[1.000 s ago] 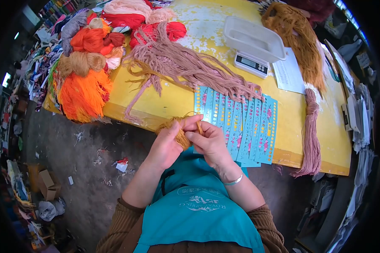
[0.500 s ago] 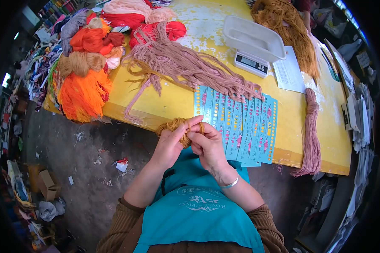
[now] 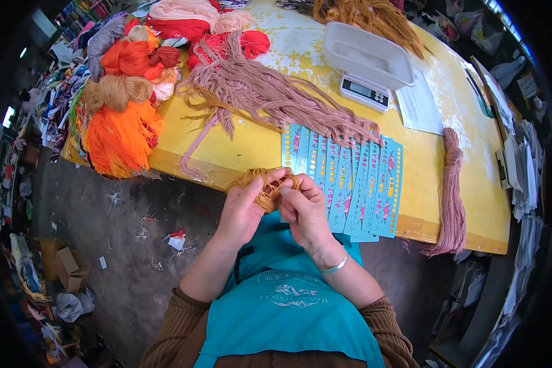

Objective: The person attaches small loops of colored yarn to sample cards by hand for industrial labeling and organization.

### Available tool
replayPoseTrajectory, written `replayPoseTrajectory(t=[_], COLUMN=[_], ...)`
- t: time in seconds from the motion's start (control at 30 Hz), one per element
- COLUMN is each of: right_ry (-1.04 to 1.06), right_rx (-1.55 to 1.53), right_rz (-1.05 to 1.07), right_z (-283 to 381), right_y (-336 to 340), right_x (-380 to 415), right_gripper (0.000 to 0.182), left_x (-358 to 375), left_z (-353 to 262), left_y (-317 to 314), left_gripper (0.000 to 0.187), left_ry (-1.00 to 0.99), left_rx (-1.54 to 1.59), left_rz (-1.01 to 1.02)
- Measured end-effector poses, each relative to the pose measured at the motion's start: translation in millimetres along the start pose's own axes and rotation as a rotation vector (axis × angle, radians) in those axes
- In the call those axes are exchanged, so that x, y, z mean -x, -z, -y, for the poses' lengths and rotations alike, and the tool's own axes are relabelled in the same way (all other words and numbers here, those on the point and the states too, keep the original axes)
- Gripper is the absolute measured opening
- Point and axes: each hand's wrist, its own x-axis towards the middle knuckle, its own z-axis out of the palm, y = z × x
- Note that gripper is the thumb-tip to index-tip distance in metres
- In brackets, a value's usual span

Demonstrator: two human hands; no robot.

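A small bundle of golden-brown yarn (image 3: 266,195) is between my hands, just off the table's front edge. My left hand (image 3: 241,211) grips its left side, thumb on top. On its right side, my right hand (image 3: 303,211) pinches strands between thumb and fingers. The loops spread into a loose ring, with a gap showing in the middle. Close to my right hand lie overlapping turquoise cards (image 3: 343,184) with rows of round holes and pink flowers. Long mauve yarn (image 3: 288,101) stretches across the table behind them, covering the cards' upper ends.
A digital scale (image 3: 365,91) carries a white tray (image 3: 369,52), beside a printed sheet (image 3: 420,104). Orange yarn (image 3: 122,138) and other colored skeins pile up at left. A twisted mauve skein (image 3: 451,193) hangs over the yellow table's (image 3: 214,156) right front edge. Brown yarn (image 3: 374,21) lies at the back.
The golden-brown bundle has opened out into a looser ring as my fingers shifted on it. At the back, the large brown yarn has moved left and away from the table's right side.
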Motion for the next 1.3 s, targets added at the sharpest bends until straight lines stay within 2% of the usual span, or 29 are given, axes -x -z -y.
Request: replayPoseTrajectory(t=[0.1,0.2,0.5,0.7,0.77,0.8,0.83,0.9,0.93,0.97,1.0,1.03,1.07,1.1,1.17,1.23,1.3], right_ry=[0.015,0.026,0.025,-0.067,-0.182,-0.135,-0.135,0.164,0.125,0.126,0.224,0.322,0.291,0.26,0.29,0.291,0.314], right_rx=[0.021,0.035,0.154,-0.029,0.202,0.479,0.483,1.031,1.184,1.188,1.158,1.125,1.17,1.212,1.168,1.096,0.906], right_rz=[-0.01,0.004,-0.021,-0.045,0.012,0.037,0.038,0.25,0.249,0.251,0.31,0.37,0.351,0.329,0.196,-0.049,-0.221], right_z=[1,1,-1,11,23,26,26,26,41,45,48,54,72,92,122,160,206], right_y=[-1,0,1,0,-7,-13,-11,-4,-17,-15,-12,-10,-14,-18,-10,4,31], right_x=[0,-1,-2,-8,-7,-9,-13,-19,-17,-23,-30,-37,-40,-43,-59,-71,-81], right_gripper=[0.006,0.006,0.006,0.007,0.011,0.01,0.01,0.014,0.019,0.019,0.019,0.02,0.02,0.021,0.022,0.021,0.016], left_x=[1,2,1,-1,1,0,0,4,4,6,10,18,29,41,67,109,163], left_z=[1,0,-3,-9,-18,-23,-28,-41,-46,-56,-70,-83,-100,-121,-164,-203,-232], left_y=[-1,-7,-6,0,11,13,11,7,17,27,40,85,100,121,176,238,313], left_gripper=[0.036,0.038,0.042,0.044,0.044,0.045,0.044,0.04,0.034,0.022,0.013,0.02,0.029,0.025,0.025,0.028,0.032], left_ry=[-0.021,-0.005,-0.007,-0.012,0.012,0.04,0.079,0.156,0.195,0.204,0.212,0.149,0.098,-0.012,-0.265,-0.427,-0.459], left_rx=[-0.037,-0.087,-0.132,-0.067,0.001,0.065,0.037,-0.263,-0.44,-0.5,-0.561,-0.173,0.214,0.609,0.701,0.464,0.457], left_rz=[-0.062,-0.159,-0.18,-0.155,-0.078,-0.001,-0.07,-0.144,-0.186,-0.216,-0.246,0.011,-0.059,-0.128,-0.067,-0.321,-0.536])
